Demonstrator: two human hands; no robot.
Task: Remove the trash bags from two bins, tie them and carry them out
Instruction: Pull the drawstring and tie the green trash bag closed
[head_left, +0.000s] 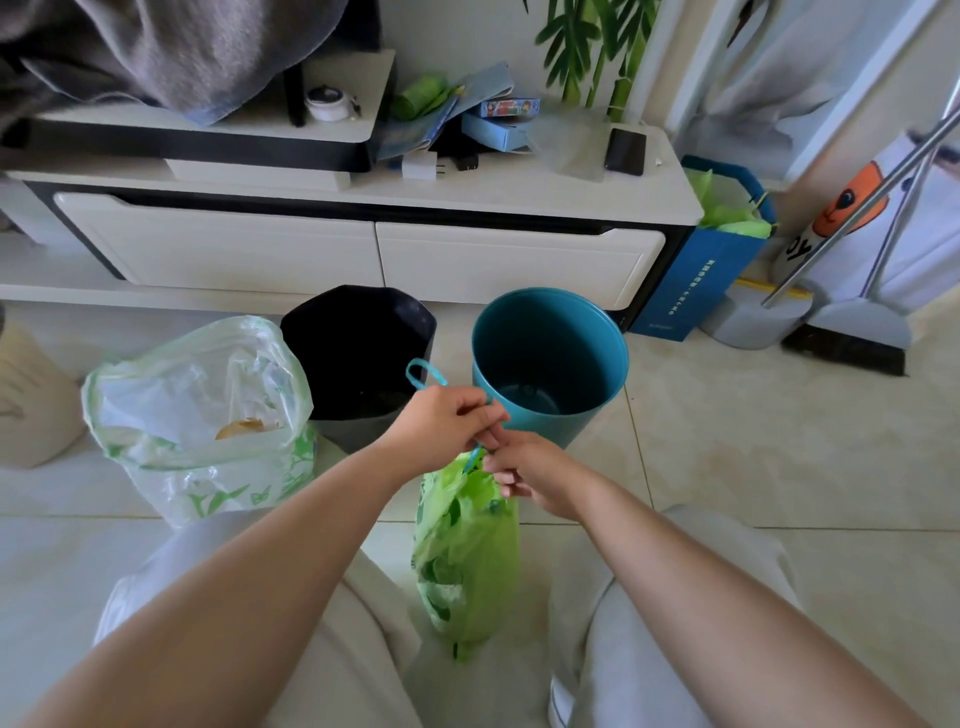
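Landmark: round bin (549, 364), standing on the floor (753, 467) in front of the low cabinet (363, 254). Second bin (358, 364) just left of it, near but apart. Open bag (200, 415) further left, touching the second bin's side. Tied-neck bag (467, 551) in front of the round bin, between the person's knees, with both hands at its neck: left hand (447, 421) just before the round bin's rim, right hand (530, 473) below and beside it. Drawstring loop (421, 373) sticks up left of the round bin's rim. Paper bag (691, 280) right of the round bin, against the cabinet's end; dustpan (758, 322) and broom (852, 343) further right. Phone (626, 150) on the cabinet top, behind the round bin.
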